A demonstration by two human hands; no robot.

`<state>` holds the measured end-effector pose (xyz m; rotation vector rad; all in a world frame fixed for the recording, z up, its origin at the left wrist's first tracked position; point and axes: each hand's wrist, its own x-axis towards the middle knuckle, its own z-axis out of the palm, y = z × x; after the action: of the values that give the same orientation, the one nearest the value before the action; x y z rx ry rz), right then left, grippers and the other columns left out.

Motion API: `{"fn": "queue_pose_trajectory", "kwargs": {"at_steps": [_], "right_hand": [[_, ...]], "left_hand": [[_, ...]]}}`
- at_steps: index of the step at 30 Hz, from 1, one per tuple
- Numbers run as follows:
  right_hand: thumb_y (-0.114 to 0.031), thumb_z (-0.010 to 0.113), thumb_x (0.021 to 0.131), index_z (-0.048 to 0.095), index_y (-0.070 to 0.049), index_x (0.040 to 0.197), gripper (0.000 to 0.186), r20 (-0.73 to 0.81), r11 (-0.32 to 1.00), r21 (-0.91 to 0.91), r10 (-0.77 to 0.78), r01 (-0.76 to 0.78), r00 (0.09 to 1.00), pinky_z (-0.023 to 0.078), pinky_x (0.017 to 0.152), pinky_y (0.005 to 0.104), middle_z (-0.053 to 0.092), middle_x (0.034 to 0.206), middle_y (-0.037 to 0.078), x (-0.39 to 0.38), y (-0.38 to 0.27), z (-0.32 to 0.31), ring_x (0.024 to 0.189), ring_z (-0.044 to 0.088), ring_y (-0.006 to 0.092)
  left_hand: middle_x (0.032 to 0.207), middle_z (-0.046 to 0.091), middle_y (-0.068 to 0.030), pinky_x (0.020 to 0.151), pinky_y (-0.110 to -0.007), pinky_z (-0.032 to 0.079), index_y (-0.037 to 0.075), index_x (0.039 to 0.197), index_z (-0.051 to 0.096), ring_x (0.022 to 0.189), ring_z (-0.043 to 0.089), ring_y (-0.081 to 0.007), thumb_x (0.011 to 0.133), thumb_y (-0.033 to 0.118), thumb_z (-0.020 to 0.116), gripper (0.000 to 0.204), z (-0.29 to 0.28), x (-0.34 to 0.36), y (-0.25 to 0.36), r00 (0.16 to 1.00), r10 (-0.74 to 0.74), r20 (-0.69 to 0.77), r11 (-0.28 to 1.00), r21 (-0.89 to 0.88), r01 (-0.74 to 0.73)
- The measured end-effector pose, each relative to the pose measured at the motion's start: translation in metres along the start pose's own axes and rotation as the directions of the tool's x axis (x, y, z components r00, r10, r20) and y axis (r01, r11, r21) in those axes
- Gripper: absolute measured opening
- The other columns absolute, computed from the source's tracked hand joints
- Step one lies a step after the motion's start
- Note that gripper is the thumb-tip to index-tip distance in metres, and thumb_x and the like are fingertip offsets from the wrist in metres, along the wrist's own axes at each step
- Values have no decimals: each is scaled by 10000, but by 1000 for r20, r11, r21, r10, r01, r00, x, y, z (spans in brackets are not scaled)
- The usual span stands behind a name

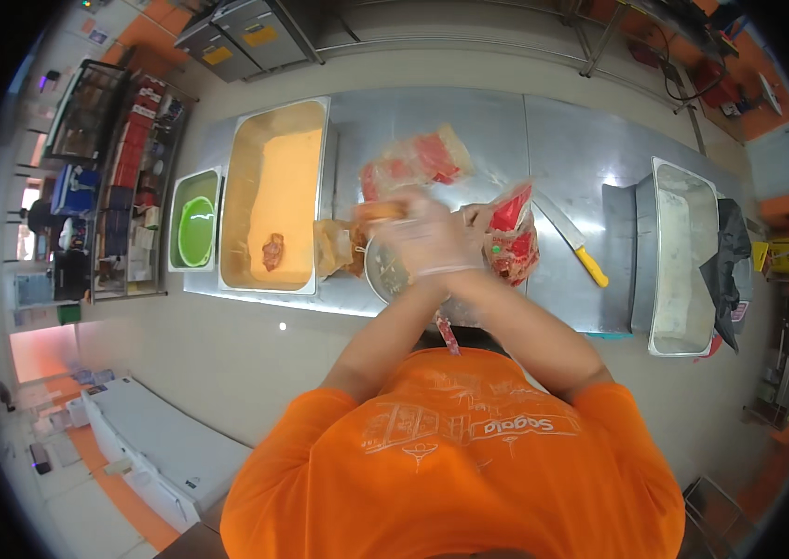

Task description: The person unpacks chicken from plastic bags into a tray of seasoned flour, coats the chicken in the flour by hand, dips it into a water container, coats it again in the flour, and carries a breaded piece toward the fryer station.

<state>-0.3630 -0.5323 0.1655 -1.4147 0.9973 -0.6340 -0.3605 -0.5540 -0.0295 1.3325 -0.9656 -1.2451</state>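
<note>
My hands, in what look like thin clear gloves, overlap over a round metal bowl (383,277), blurred. My right hand (413,238) reaches leftward, its fingers around an orange-brown item (376,212) too blurred to name. My left hand (446,265) is mostly hidden by it. Just left is a crumpled brownish bag (339,244); just right, a red-and-clear plastic bag (511,242). Another red package (418,163) lies behind. A deep steel tray (324,140) holds orange coating with a piece of meat (272,250) on it.
On the steel table (567,140) are a green container (196,230) at left, a yellow-handled knife (581,256) at right, and an empty-looking steel tray (683,261) with black plastic (730,261) beside it. A wire shelf (124,168) stands left; a white chest (152,447) lies lower left.
</note>
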Motion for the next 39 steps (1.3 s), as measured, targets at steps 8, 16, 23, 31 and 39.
{"fn": "queue_pose_trajectory", "kwargs": {"at_steps": [8,16,23,31,39], "right_hand": [[-300,686,828,703,-32,1042,343,119,963,-80,-247,257,962,474,949,407,684,1027,223,-8,7,32,1053,626,359],[-317,818,788,509,14,1368,736,-543,714,-619,-87,-328,835,494,981,398,617,1241,217,-50,153,-194,1123,623,349],[-307,798,781,472,-8,1422,778,-534,705,-598,4,-381,846,451,1032,429,569,1349,248,-19,192,-189,1229,571,381],[-183,617,872,720,-56,1057,247,-346,893,-449,-154,-19,925,501,862,385,707,1051,182,18,142,-49,944,674,324],[-229,637,861,716,-19,1078,312,13,845,-495,239,-202,971,521,799,379,714,992,206,84,102,149,886,690,292]], "left_hand": [[851,647,-6,725,-256,472,11,1076,687,777,559,-90,986,209,624,227,13,-15,32,977,-191,-99,976,-128,178],[857,669,-106,710,-301,494,19,1009,698,760,592,-169,931,283,647,281,10,31,20,997,-42,67,953,301,20],[926,689,-143,799,-337,516,14,1067,698,859,658,-237,915,282,649,312,11,52,36,975,-91,200,856,517,-26],[1070,688,-170,931,-394,504,72,1155,687,1050,651,-304,862,287,708,364,-123,-45,104,979,-105,172,591,803,-78],[1242,628,-275,961,-428,510,-28,1339,501,1124,639,-392,810,394,753,723,-276,-88,140,898,-268,-350,459,773,438]]}}
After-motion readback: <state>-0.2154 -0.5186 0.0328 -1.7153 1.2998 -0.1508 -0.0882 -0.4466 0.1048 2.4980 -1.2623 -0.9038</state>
